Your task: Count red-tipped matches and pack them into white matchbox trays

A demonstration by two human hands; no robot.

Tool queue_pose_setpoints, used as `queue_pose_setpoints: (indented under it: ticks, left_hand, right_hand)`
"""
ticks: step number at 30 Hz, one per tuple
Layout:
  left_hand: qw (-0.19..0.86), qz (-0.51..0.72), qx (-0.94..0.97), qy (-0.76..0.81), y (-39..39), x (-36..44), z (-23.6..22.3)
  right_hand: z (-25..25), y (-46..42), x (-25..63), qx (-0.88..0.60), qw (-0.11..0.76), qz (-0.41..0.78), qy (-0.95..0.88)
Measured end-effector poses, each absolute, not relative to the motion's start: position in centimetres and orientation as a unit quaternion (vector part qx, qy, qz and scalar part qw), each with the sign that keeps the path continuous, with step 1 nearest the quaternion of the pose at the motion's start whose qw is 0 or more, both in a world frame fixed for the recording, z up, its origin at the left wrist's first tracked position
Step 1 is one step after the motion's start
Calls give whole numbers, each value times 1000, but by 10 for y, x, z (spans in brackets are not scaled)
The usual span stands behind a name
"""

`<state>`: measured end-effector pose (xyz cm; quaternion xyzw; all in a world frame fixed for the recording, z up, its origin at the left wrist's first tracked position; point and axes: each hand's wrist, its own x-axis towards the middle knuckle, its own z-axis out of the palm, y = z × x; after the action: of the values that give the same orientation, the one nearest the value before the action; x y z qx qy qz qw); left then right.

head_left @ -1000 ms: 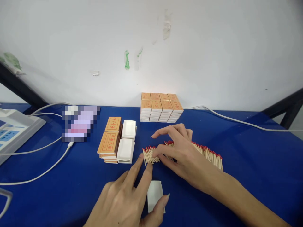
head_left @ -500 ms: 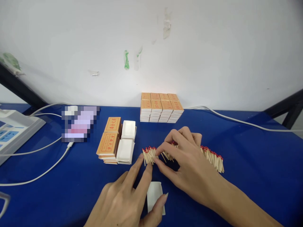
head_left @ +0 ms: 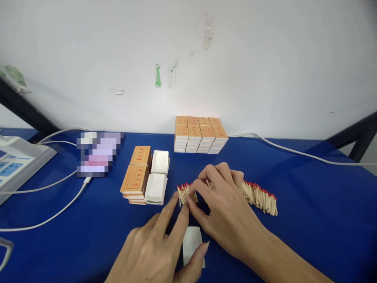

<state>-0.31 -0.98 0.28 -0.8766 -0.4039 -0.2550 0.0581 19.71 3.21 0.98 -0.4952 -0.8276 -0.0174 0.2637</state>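
Red-tipped matches [head_left: 182,190] lie in a small bunch at the middle of the blue table. My left hand [head_left: 153,247] is spread, two fingertips touching the left and near sides of that bunch. My right hand [head_left: 226,208] pinches at the bunch with thumb and forefinger; how many matches are between them is hidden. To its right extends a longer row of matches [head_left: 260,198], partly covered by this hand. Beside my left thumb, an empty white matchbox tray [head_left: 191,241] lies flat, its lower part behind the thumb.
Orange matchbox sleeves [head_left: 134,179] are stacked left of the matches, with white trays [head_left: 156,188] piled beside them. Stacked matchboxes [head_left: 200,137] stand against the wall. A blurred-out phone-like object [head_left: 101,151], white cables [head_left: 59,220] and a white device [head_left: 17,169] occupy the left.
My right hand has shifted slightly left along the matches, uncovering more of the row on the right. My left hand stays nearly still.
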Motion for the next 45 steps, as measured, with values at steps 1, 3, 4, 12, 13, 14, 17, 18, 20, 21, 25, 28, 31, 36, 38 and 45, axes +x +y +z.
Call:
queue_pose_setpoints:
  ticks: [1, 3, 4, 12, 13, 14, 17, 18, 20, 21, 25, 28, 31, 36, 38, 45]
  left_hand:
    - [58, -254, -877, -404, -10, -3, 3]
    - [58, -253, -877, -404, -11, -4, 3]
    - [58, -253, -878, -403, -11, -4, 3]
    - [60, -252, -876, -406, -13, -5, 2]
    - [59, -252, -876, -406, -12, -5, 2]
    - [59, -252, -876, -406, -12, -5, 2]
    - [58, -251, -877, -405, -12, -5, 3]
    - [59, -250, -878, -404, -12, -4, 3]
    - [61, -248, -879, -403, -12, -4, 2]
    - [62, -247, -879, -404, -11, -4, 2]
    - [63, -249, -879, -402, -10, -5, 2]
    - [69, -250, -878, -402, -10, -5, 3]
    - [68, -251, -876, -406, -11, -4, 4]
    - [64, -255, -873, -411, -12, -3, 3]
    - [67, -258, -872, -410, -11, -4, 2]
    - [64, -257, -873, -409, -12, -4, 2]
  right_hand:
    - [10, 32, 197, -495, 263, -17, -828]
    - [10, 31, 197, -496, 264, -15, -827]
    - [10, 32, 197, -496, 263, -13, -828]
    - [10, 33, 194, -499, 261, -10, -826]
    - [11, 33, 194, -502, 264, -7, -824]
    - [11, 33, 194, -506, 270, -3, -819]
    - [12, 32, 194, -526, 290, 4, -800]
    - [12, 32, 194, -533, 296, 5, -793]
    - [11, 31, 193, -546, 305, 0, -781]
    - [10, 31, 192, -550, 306, -2, -777]
    - [10, 31, 190, -566, 298, -8, -769]
    - [14, 30, 193, -578, 292, -32, -761]
    - [18, 27, 198, -588, 278, -78, -756]
    - [19, 22, 204, -595, 227, -130, -760]
    - [18, 21, 204, -594, 215, -130, -764]
    - [18, 21, 203, -583, 185, -147, -777]
